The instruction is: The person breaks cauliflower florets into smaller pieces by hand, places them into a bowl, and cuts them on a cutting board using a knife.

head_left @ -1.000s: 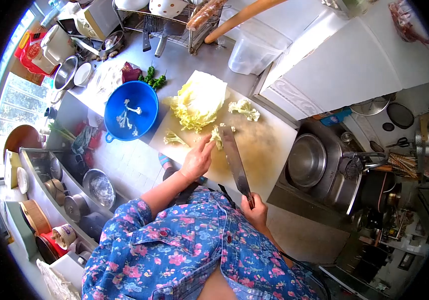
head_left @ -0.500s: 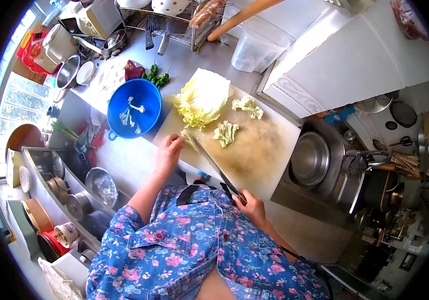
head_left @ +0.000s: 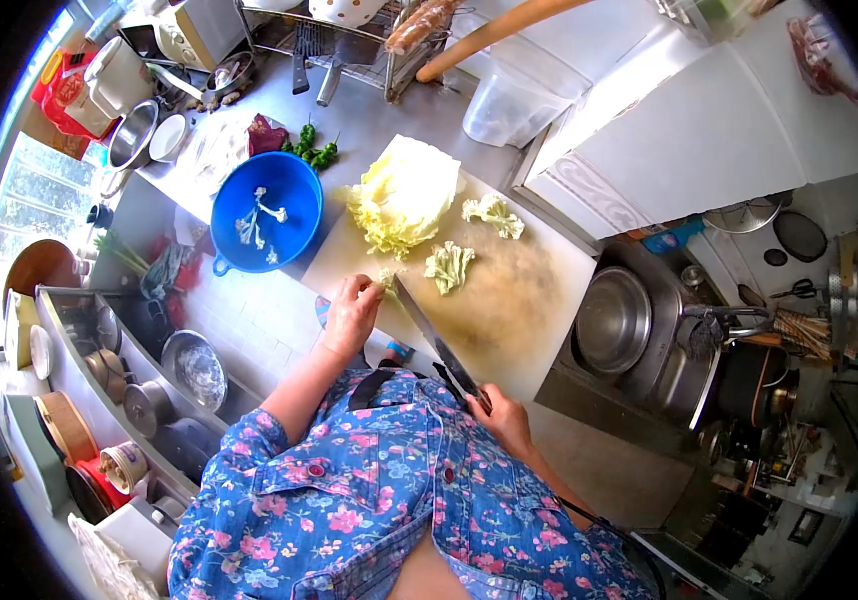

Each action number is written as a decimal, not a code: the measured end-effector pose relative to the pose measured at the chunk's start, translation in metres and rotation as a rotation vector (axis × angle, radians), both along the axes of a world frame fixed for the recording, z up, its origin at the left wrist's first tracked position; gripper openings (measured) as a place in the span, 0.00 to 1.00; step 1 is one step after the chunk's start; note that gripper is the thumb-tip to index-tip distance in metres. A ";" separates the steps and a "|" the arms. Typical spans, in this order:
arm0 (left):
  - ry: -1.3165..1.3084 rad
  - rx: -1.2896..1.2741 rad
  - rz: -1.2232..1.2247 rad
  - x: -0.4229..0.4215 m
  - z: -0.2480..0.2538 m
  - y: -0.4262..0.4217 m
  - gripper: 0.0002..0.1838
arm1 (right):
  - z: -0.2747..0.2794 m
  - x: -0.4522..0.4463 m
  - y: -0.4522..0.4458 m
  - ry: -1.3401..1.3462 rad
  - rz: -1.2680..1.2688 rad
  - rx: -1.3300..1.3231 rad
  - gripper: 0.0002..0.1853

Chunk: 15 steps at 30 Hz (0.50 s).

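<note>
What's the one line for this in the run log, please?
left grip: at cauliflower piece | right grip: holds knife, tip by that piece | board: cabbage, two more pieces | bowl: cauliflower bits

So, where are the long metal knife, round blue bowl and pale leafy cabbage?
Long metal knife [head_left: 434, 335]: head view, middle of blade.
Round blue bowl [head_left: 299, 186]: head view, bare inner wall.
Pale leafy cabbage [head_left: 407, 190]: head view, outer leaves.

Right hand [head_left: 502, 415]'s gripping a kitchen knife [head_left: 436, 338], blade tip right by a cauliflower piece [head_left: 388, 277] at the left hand [head_left: 351, 312]'s fingertips. Cutting board [head_left: 524, 310]'s also got napa cabbage [head_left: 407, 190] and two more cauliflower chunks [head_left: 449, 266]; blue basin [head_left: 294, 240] with little florets [head_left: 257, 216] sits just beside it.
</note>
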<state>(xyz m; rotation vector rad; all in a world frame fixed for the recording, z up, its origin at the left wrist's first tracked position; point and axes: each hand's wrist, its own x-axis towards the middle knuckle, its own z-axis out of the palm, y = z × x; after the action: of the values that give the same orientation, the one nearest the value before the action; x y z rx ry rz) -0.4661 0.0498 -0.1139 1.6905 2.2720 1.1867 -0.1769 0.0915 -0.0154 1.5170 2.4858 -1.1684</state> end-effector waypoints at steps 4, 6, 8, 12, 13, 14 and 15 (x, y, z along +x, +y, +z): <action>-0.015 -0.035 0.010 0.000 0.000 -0.002 0.11 | 0.006 -0.004 0.001 0.006 -0.015 -0.022 0.14; 0.006 -0.024 0.009 0.001 0.001 0.000 0.09 | 0.005 -0.004 0.002 -0.006 0.010 -0.017 0.14; -0.009 -0.026 0.015 0.002 0.003 0.000 0.08 | 0.006 -0.004 0.004 -0.020 0.028 -0.021 0.14; -0.003 -0.035 0.022 0.003 0.003 0.000 0.08 | -0.001 -0.004 0.005 -0.060 0.068 -0.056 0.16; -0.017 -0.037 0.019 0.003 0.002 0.000 0.09 | -0.004 -0.004 0.005 -0.074 0.082 -0.066 0.16; -0.031 -0.039 0.017 0.003 0.000 0.000 0.10 | -0.005 -0.004 0.005 -0.072 0.083 -0.067 0.16; -0.045 -0.041 0.016 0.003 0.000 0.000 0.11 | -0.006 -0.004 0.005 -0.069 0.086 -0.068 0.17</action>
<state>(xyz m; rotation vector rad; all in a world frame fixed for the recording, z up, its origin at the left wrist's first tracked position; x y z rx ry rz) -0.4636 0.0497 -0.1142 1.6184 2.2715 1.1604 -0.1810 0.0967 -0.0211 1.3952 2.4145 -1.1551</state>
